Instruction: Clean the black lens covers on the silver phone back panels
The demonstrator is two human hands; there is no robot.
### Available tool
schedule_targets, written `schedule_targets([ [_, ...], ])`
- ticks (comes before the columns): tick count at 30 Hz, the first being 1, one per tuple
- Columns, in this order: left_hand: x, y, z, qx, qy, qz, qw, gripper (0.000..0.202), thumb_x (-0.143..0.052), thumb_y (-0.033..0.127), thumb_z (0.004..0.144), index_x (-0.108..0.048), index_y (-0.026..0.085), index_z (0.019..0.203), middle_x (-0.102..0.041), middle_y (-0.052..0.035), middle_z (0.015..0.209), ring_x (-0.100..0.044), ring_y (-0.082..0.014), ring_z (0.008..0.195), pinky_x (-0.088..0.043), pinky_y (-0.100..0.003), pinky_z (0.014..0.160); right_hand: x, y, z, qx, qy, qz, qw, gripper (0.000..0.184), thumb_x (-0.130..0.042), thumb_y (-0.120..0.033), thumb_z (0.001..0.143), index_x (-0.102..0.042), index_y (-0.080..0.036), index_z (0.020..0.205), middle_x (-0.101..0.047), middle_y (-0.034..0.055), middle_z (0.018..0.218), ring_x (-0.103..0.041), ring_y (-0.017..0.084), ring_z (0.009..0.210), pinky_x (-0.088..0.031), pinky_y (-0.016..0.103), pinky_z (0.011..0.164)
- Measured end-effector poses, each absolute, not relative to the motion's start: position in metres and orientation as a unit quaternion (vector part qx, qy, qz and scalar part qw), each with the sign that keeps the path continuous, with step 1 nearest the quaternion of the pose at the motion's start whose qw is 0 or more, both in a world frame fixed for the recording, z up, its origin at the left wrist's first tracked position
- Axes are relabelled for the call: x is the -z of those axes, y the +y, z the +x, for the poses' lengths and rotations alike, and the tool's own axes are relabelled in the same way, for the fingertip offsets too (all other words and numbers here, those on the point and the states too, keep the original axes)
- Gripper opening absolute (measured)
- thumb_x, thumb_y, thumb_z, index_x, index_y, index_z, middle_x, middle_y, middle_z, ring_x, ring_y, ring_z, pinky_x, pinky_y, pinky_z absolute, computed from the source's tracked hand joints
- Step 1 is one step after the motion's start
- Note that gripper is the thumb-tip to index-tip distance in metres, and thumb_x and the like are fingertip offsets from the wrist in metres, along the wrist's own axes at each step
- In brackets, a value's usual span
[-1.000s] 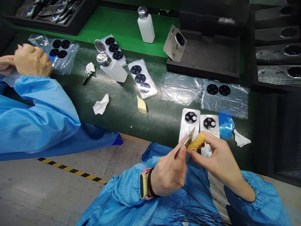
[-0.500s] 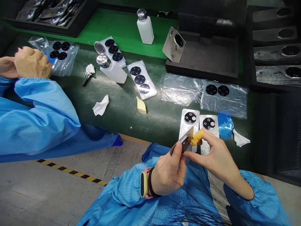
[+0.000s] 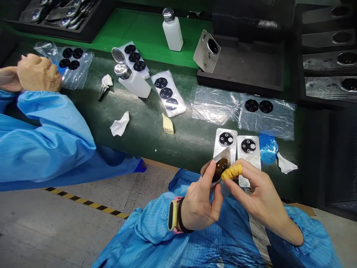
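My left hand (image 3: 199,201) is closed on a thin metal plate (image 3: 226,153), thumb and fingers at its lower edge, and holds it tilted up. A brownish-black disc (image 3: 220,169) with small holes sits in the plate. My right hand (image 3: 253,190), a yellow finger cot (image 3: 232,172) on its index finger, pinches thumb and index together at the disc's lower right edge. Something pale and see-through shows just under those fingertips; I cannot make out what it is. Behind my hands lie two silver plates, one on the left (image 3: 219,149) and one on the right (image 3: 256,160), each with a black disc.
A clear bag (image 3: 281,123) with black discs, blue plastic (image 3: 268,149) and white scraps (image 3: 286,163) lie nearby. Sheets of discs (image 3: 175,108) and white pump bottles (image 3: 172,35) stand further left. A black tray (image 3: 240,82) is behind. A co-worker's hands (image 3: 39,72) are at left.
My right fingers have moved slightly down and left, from a bent index over the disc to a pinch at its edge. The held plate has turned, showing more of its disc.
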State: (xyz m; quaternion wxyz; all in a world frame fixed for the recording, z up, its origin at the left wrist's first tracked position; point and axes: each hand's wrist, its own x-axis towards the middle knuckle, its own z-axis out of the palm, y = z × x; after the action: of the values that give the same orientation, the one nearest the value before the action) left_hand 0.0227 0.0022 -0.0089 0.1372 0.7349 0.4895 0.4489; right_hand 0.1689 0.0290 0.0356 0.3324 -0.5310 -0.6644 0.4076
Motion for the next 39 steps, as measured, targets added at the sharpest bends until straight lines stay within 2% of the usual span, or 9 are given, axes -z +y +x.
schedule_targets([
  [6,0.0083,0.0054,0.0222,-0.453,0.466,0.745,0.150,0.063,-0.047,0.012,0.093,-0.021,0.013,0.150,-0.065,-0.0155,0.120,-0.072,-0.0156,0.086,-0.058,-0.017,0.060,-0.0345,0.0238,0.1671,-0.315,-0.695,-0.548,0.342,0.010,-0.057,-0.015,0.084,-0.059,-0.021,0.076,-0.059,-0.0018,0.070,-0.058,0.013,0.065,-0.048,0.026,0.061],
  [11,0.0103,0.0040,0.0232,-0.463,0.468,0.738,0.147,0.062,-0.049,0.011,0.093,-0.023,0.012,0.149,-0.064,-0.0145,0.119,-0.071,-0.0155,0.091,-0.058,-0.016,0.063,-0.0342,0.0221,0.1644,-0.282,-0.700,-0.562,0.338,0.011,-0.057,-0.016,0.084,-0.058,-0.022,0.075,-0.060,-0.0020,0.069,-0.058,0.013,0.065,-0.047,0.027,0.062],
  [25,0.0149,0.0024,0.0233,-0.480,0.455,0.735,0.151,0.063,-0.049,0.009,0.092,-0.023,0.010,0.149,-0.063,-0.0155,0.122,-0.069,-0.0174,0.100,-0.060,-0.017,0.071,-0.0314,0.0216,0.1630,-0.277,-0.693,-0.572,0.340,0.011,-0.058,-0.017,0.083,-0.056,-0.023,0.074,-0.060,-0.0026,0.070,-0.058,0.013,0.067,-0.048,0.027,0.063],
  [39,0.0166,0.0019,0.0246,-0.479,0.459,0.738,0.123,0.064,-0.051,0.008,0.092,-0.023,0.010,0.149,-0.066,-0.0145,0.118,-0.071,-0.0159,0.094,-0.060,-0.017,0.070,-0.0318,0.0217,0.1641,-0.278,-0.706,-0.562,0.330,0.012,-0.060,-0.015,0.084,-0.056,-0.022,0.075,-0.059,-0.0024,0.070,-0.058,0.013,0.067,-0.048,0.026,0.064],
])
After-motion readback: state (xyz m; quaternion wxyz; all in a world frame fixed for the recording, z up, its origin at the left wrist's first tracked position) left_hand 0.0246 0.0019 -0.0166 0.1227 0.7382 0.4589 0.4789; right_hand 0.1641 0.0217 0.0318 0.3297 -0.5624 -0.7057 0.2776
